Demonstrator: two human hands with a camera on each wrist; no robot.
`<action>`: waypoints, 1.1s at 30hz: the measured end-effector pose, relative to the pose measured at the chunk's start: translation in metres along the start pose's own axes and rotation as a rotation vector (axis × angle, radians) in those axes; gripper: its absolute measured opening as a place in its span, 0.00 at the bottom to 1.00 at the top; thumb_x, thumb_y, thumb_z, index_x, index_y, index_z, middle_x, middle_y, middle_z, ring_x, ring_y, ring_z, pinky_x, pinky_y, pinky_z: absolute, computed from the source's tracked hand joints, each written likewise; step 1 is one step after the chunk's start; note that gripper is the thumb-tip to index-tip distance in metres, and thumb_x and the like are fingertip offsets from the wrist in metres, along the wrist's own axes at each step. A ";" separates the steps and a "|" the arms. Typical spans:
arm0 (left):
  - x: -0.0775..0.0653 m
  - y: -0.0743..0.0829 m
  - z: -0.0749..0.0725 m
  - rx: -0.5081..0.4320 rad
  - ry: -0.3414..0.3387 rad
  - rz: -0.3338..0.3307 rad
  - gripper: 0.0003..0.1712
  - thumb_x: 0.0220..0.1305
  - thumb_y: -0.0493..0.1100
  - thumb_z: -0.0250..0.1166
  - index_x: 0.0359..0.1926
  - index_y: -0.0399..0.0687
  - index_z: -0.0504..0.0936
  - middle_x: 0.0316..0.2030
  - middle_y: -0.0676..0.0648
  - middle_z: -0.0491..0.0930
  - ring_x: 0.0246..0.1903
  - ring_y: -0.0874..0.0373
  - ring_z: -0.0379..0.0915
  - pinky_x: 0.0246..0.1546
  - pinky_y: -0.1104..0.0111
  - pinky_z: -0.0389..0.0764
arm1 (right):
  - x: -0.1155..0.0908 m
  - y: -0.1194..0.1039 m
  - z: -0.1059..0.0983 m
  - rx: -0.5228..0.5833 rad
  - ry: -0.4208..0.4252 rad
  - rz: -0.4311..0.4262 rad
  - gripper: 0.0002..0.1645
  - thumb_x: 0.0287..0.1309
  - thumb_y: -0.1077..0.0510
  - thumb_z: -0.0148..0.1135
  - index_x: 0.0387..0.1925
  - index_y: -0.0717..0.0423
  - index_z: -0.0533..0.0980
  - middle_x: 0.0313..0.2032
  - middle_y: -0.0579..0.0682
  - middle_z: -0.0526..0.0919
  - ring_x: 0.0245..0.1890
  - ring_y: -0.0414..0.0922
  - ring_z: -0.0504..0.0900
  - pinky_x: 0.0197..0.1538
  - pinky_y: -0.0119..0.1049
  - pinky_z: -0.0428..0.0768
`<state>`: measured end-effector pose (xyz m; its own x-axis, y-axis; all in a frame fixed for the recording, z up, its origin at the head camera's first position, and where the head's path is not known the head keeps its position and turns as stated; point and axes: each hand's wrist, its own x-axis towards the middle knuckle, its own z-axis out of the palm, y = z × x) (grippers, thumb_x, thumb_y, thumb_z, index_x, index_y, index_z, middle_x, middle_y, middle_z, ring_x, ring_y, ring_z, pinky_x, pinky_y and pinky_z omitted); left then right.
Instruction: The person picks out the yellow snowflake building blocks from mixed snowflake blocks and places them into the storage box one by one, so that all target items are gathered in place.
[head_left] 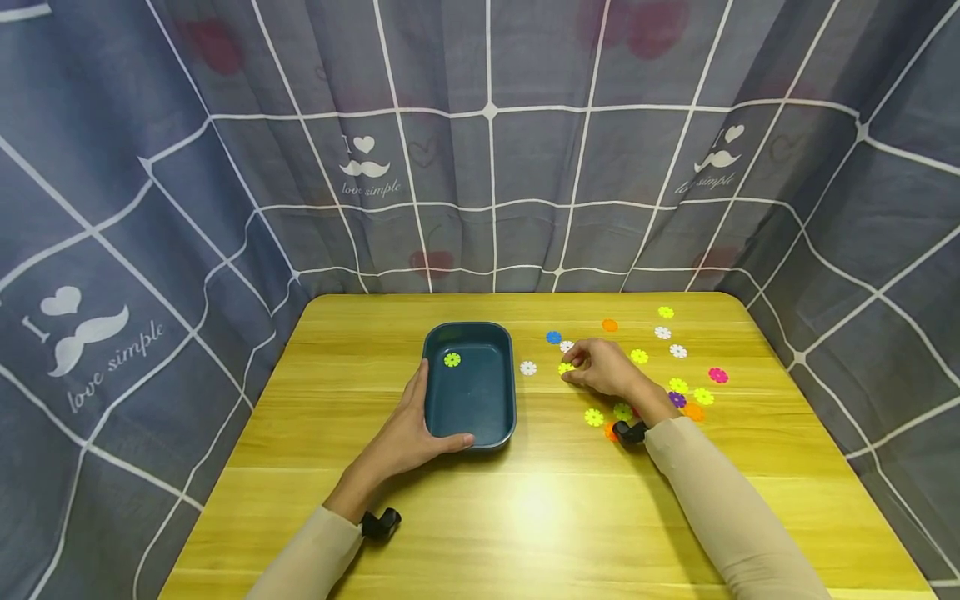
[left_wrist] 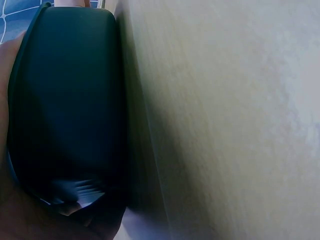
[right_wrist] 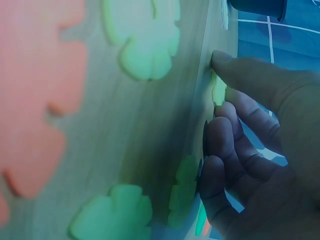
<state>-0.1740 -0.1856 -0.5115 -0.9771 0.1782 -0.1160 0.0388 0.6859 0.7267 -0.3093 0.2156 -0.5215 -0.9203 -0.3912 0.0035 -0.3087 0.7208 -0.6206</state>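
One yellow flower was pinched in the right hand, right of lower centre in the head view. The left hand gripped the tray at lower centre; a second flower lay inside.

Table: tray left, pieces right

Your left hand borders the tray's left side and near rim; one piece lies inside, far left. Others lie around your right hand, one at its fingertips. Curtain behind.
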 end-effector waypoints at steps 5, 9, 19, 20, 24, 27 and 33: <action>-0.001 0.001 0.000 -0.001 -0.003 -0.003 0.91 0.57 0.76 0.87 0.97 0.66 0.28 0.98 0.45 0.35 0.93 0.30 0.51 0.85 0.28 0.68 | 0.000 0.000 0.001 0.020 -0.011 -0.003 0.15 0.69 0.55 0.86 0.51 0.56 0.90 0.43 0.51 0.92 0.39 0.43 0.86 0.49 0.40 0.85; -0.001 0.001 0.000 -0.006 -0.003 -0.003 0.91 0.57 0.77 0.87 0.97 0.66 0.28 0.98 0.45 0.35 0.93 0.30 0.52 0.85 0.28 0.69 | 0.000 -0.001 0.001 0.021 -0.019 -0.004 0.14 0.69 0.56 0.85 0.51 0.56 0.90 0.42 0.51 0.91 0.39 0.42 0.85 0.47 0.39 0.85; -0.001 0.000 0.000 -0.014 -0.003 -0.002 0.91 0.56 0.77 0.87 0.97 0.68 0.27 0.98 0.45 0.35 0.93 0.30 0.51 0.85 0.28 0.69 | 0.002 -0.002 0.003 -0.025 0.000 -0.035 0.15 0.67 0.55 0.86 0.51 0.55 0.92 0.40 0.49 0.93 0.37 0.41 0.85 0.46 0.38 0.85; -0.001 0.000 0.000 -0.013 -0.002 -0.002 0.91 0.56 0.78 0.86 0.97 0.68 0.27 0.98 0.45 0.35 0.93 0.29 0.51 0.85 0.27 0.69 | 0.002 -0.001 0.004 -0.031 0.002 -0.038 0.15 0.67 0.55 0.86 0.51 0.54 0.92 0.40 0.49 0.93 0.37 0.40 0.85 0.46 0.38 0.85; -0.001 -0.001 0.000 -0.011 -0.004 -0.001 0.91 0.56 0.78 0.86 0.97 0.69 0.27 0.98 0.46 0.34 0.94 0.30 0.51 0.85 0.28 0.69 | 0.003 -0.001 0.005 -0.046 0.007 -0.050 0.15 0.66 0.54 0.86 0.51 0.54 0.93 0.40 0.48 0.93 0.38 0.40 0.86 0.48 0.39 0.86; 0.000 -0.001 0.000 -0.012 -0.003 0.002 0.91 0.56 0.78 0.86 0.97 0.69 0.27 0.98 0.46 0.34 0.94 0.30 0.50 0.85 0.28 0.69 | 0.003 0.000 0.005 -0.050 0.012 -0.059 0.15 0.66 0.54 0.86 0.50 0.54 0.93 0.40 0.49 0.94 0.38 0.40 0.87 0.48 0.40 0.87; 0.000 -0.001 0.000 -0.014 -0.001 0.003 0.91 0.56 0.78 0.86 0.97 0.68 0.27 0.98 0.46 0.34 0.94 0.31 0.50 0.85 0.28 0.68 | 0.003 0.001 0.005 -0.047 0.019 -0.069 0.15 0.65 0.54 0.86 0.49 0.54 0.93 0.40 0.49 0.94 0.38 0.40 0.87 0.48 0.39 0.87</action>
<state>-0.1737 -0.1863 -0.5122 -0.9768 0.1809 -0.1147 0.0387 0.6758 0.7361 -0.3114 0.2119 -0.5264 -0.9008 -0.4301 0.0599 -0.3818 0.7186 -0.5812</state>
